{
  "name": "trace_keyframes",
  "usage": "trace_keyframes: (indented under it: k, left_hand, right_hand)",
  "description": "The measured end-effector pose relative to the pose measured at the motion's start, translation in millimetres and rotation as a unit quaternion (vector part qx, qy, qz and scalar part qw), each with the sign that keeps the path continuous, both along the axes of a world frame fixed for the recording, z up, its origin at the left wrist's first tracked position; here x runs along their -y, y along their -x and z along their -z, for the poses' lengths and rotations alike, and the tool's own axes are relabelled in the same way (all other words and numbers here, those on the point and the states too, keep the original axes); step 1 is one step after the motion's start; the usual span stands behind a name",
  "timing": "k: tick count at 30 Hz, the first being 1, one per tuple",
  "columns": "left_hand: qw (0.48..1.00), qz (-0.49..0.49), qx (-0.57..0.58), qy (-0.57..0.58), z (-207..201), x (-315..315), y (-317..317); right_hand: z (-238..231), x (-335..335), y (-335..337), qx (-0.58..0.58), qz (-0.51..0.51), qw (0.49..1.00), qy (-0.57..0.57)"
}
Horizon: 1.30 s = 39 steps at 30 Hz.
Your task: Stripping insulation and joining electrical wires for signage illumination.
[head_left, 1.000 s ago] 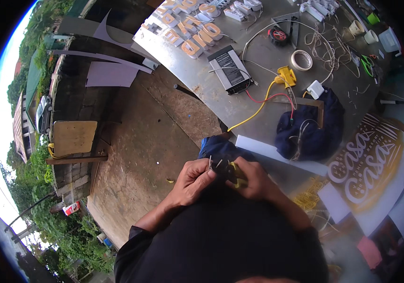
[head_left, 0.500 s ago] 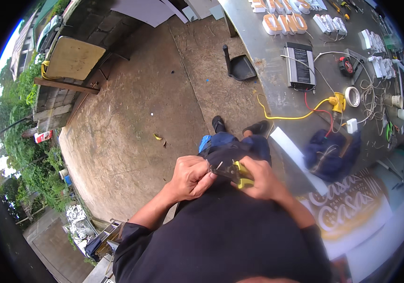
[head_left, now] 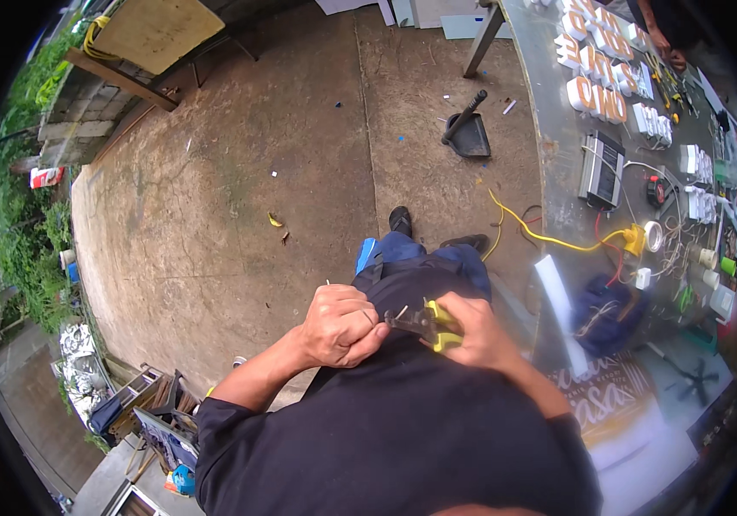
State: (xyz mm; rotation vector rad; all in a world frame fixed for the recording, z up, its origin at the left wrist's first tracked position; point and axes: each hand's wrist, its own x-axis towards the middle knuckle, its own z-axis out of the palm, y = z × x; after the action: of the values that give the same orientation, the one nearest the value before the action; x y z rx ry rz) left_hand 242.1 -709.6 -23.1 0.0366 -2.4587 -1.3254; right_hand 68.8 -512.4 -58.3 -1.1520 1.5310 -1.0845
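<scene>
In front of my dark shirt, my left hand (head_left: 340, 327) is closed in a fist, thumb pressed against the bent forefinger. A thin white wire-like piece (head_left: 328, 282) pokes out above its knuckles; the rest is hidden in the fist. My right hand (head_left: 477, 334) grips pliers with yellow-green handles (head_left: 444, 341). Their dark jaws (head_left: 409, 320) point left and reach close to my left thumb and forefinger. Another short, pale thin end (head_left: 402, 311) shows at the jaws. Whether the jaws pinch it is too small to tell.
On the right, a metal-topped table (head_left: 562, 185) bears white block letters (head_left: 596, 99), a silver power unit (head_left: 602, 170), a yellow cord (head_left: 557, 239) and dark blue cloth (head_left: 600, 314). Another person's hand (head_left: 662, 45) is at its far end. A dustpan (head_left: 469, 136) stands on the concrete floor (head_left: 231, 189).
My view has turned, so the table and floor things sit farther right, and another person's hand has come into sight. Both my hands keep nearly the same pose, the pliers still in the right.
</scene>
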Motion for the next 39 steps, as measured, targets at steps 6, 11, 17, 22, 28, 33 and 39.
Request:
trace_keyframes:
  k: [6,11,17,22,28,33,39]
  left_hand:
    - [0.999,-0.050,0.008,-0.005,-0.4,10.8,-40.7]
    - [0.997,-0.074,0.001,-0.009,5.2,16.8,-56.6]
    - [0.979,-0.142,0.099,-0.108,46.0,27.1,-110.0]
    - [0.841,-0.261,-0.009,-0.474,30.2,41.9,-50.2]
    - [0.869,-0.135,0.237,-0.412,4.4,54.5,-12.1]
    - [0.861,-0.116,0.296,-0.398,-6.8,55.9,5.1]
    - [0.856,-0.147,0.234,-0.436,9.8,55.6,13.8]
  right_hand:
    - [-2.3,33.6,-16.5,-0.001,-0.055,0.998,0.000]
    - [9.6,32.0,-22.6,-0.021,-0.061,0.998,0.002]
    - [-19.9,52.2,-14.3,0.027,0.055,0.995,-0.078]
    - [-21.7,60.1,-18.8,-0.044,0.021,0.997,-0.061]
    - [-16.9,56.7,-23.9,-0.077,0.026,0.993,-0.083]
    - [-23.5,54.1,-22.0,-0.116,0.028,0.988,-0.095]
    - [-29.1,55.2,-21.9,-0.136,0.021,0.985,-0.099]
